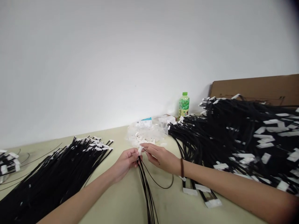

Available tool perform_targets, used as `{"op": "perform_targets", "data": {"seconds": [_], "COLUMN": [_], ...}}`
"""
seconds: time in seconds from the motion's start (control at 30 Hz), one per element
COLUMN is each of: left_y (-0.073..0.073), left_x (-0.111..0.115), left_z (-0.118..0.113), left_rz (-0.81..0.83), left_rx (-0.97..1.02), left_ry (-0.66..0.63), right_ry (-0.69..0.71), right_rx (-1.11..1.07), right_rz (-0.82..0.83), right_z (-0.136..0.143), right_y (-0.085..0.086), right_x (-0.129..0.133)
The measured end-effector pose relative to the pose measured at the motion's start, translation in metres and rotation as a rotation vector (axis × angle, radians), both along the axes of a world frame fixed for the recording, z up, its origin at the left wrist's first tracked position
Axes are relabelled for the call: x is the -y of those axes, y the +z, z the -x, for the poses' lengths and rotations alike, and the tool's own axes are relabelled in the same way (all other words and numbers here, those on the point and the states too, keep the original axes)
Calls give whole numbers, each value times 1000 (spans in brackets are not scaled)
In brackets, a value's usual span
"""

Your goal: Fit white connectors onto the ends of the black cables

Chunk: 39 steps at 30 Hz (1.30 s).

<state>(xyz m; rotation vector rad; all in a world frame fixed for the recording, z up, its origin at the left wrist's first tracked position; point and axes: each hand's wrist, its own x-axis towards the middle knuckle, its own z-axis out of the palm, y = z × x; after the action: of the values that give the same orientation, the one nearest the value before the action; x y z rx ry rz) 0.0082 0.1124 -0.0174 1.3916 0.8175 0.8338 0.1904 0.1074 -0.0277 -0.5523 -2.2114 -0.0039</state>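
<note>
A small white connector [140, 150] is upright between my two hands, with several black cables [146, 189] hanging down from it toward the near edge. My left hand [127, 161] is closed on the connector, thumb and fingers pinching its left side. At its right side, my right hand [160, 156] has its fingertips pressed together near the top of the connector, around the end of one thin black wire [161, 186] that loops out to the right. A plastic bag of white connectors [147, 132] lies just behind my hands.
On the left lies a big bundle of black cables [53, 177] with white ends. A larger heap of such cables [233, 130] covers the right side. Behind stand a green-capped bottle [184, 105] and brown cardboard [257, 88]. More white connectors [10, 161] lie far left.
</note>
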Motion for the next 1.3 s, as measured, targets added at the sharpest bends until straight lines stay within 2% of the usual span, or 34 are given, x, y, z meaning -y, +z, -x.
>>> {"op": "perform_targets", "data": {"seconds": [0.23,0.53,0.77,1.3], "left_y": [-2,-1,0,0], "left_x": [-4,-4,-3,-2], "left_z": [2,1,1,-1], "left_rz": [-22,3,0,5], "left_rx": [-14,-41,-37,-43], "left_ry": [-55,-38,-22,36], "right_ry": [-42,-84,-59,-56], "right_rx": [5,20,-3,-8], "right_rz": [-56,-118,-125,-31], "right_z": [0,-3,-3,-3], "right_y": [-1,-1,-1,-2], "right_x": [2,3,3,3]}}
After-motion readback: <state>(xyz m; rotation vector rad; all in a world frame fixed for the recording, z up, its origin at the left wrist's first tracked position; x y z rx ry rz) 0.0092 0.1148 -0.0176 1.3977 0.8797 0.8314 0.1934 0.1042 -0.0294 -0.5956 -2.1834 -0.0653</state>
